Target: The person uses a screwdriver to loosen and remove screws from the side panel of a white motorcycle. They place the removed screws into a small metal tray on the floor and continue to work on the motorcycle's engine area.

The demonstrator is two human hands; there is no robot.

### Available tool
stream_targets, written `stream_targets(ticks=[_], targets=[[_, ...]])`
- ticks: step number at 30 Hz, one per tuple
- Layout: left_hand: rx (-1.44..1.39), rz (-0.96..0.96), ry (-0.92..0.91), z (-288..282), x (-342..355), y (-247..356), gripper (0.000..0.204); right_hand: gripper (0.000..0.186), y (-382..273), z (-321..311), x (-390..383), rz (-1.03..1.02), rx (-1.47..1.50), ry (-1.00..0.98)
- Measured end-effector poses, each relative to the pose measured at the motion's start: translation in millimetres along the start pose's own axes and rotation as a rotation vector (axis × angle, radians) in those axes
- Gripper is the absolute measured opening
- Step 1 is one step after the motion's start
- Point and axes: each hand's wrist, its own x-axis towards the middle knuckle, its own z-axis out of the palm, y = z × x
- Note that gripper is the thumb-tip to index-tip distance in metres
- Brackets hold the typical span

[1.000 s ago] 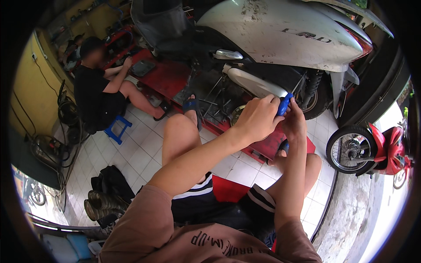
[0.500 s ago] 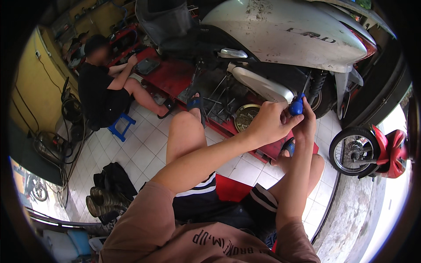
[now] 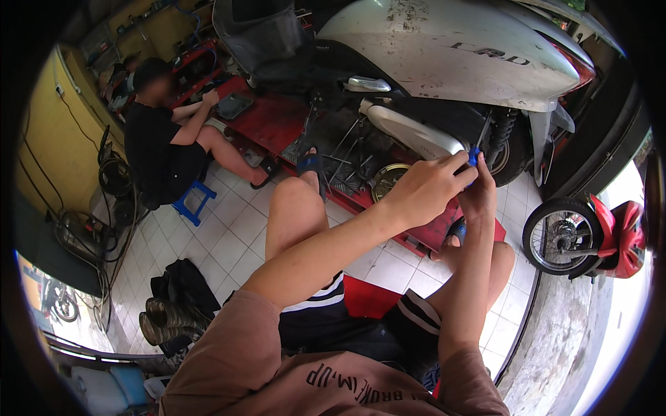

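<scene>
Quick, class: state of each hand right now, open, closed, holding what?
Left hand: closed, holding the blue handle.
Right hand: at the same handle; open or closed cannot be told.

Left hand (image 3: 431, 188) curls close beside the right hand (image 3: 479, 197)

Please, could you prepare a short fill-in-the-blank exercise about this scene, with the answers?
1. The left hand and right hand are at a tool handle coloured ____.
2. The co-worker sits on a stool toward the picture's ____ side.
3. The motorcycle at the picture's right is painted ____.

Missing words: blue; left; red.
</scene>
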Motion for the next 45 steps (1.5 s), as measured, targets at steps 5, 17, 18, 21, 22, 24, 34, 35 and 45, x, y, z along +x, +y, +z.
stream_targets(ticks=[5,17,18,21,22,24,34,35,45], targets=[[-0.058,0.004,-0.005,0,1,5,0.031,0.026,-8,12,-5,-0.018,-0.024,0.062],[-0.346,-0.250,0.245,15,0,8,0.035,0.027,-2,28,-1,0.002,0.246,-0.107],[-0.265,-0.196,0.249,15,0,7,0.034,0.026,-2,28,-2,0.016,0.252,-0.089],[-0.063,-0.035,0.250,12,1,2,0.034,0.025,-1,18,0,-0.010,0.218,-0.069],[-0.027,0.022,0.244,11,3,2,0.034,0.025,-4,10,3,0.001,0.200,-0.032],[0.028,0.110,0.204,15,3,1,0.035,0.031,-9,15,-5,-0.020,0.102,-0.021],[-0.328,-0.197,0.144,20,-3,6,0.027,0.028,-25,10,-5,-0.049,-0.034,-0.014],[-0.394,-0.293,0.099,19,-4,8,0.027,0.030,-29,9,-5,-0.004,-0.002,-0.106],[-0.594,-0.461,0.291,10,-4,19,0.035,0.026,-5,10,6,-0.057,0.206,-0.322]])
